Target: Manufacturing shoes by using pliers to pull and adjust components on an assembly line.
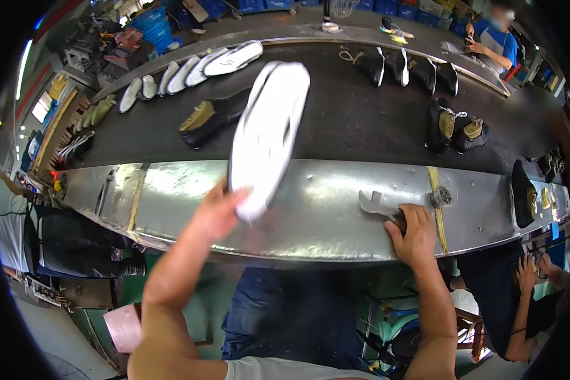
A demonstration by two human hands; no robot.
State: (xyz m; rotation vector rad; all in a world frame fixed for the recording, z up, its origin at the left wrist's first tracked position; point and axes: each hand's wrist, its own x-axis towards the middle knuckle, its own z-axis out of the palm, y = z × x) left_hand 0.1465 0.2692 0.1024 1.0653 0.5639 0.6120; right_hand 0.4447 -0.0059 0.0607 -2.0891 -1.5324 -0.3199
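While glare and blur wash out most of its face, the white sole [270, 126] can be made out in mid-air over the near edge of the dark belt [361, 120] and the metal tabletop [323, 225]; whatever lies behind it is hidden, and its pattern cannot be read. Its long axis runs steeply, leaning right at the top, with the wide far end pointing away from the person and the near end toward the body. The left hand [216, 212] is closed around that near end, fingers partly out of sight behind it. Beyond, the sole covers one end of a black shoe [202, 122] lying on the belt. To the right, the right hand [418, 233] rests on the tabletop with bent fingers over the handle of a metal tool [378, 205]; how firmly it grips cannot be told. Just beside it are a yellow strip [439, 221] and a small cup [443, 197].
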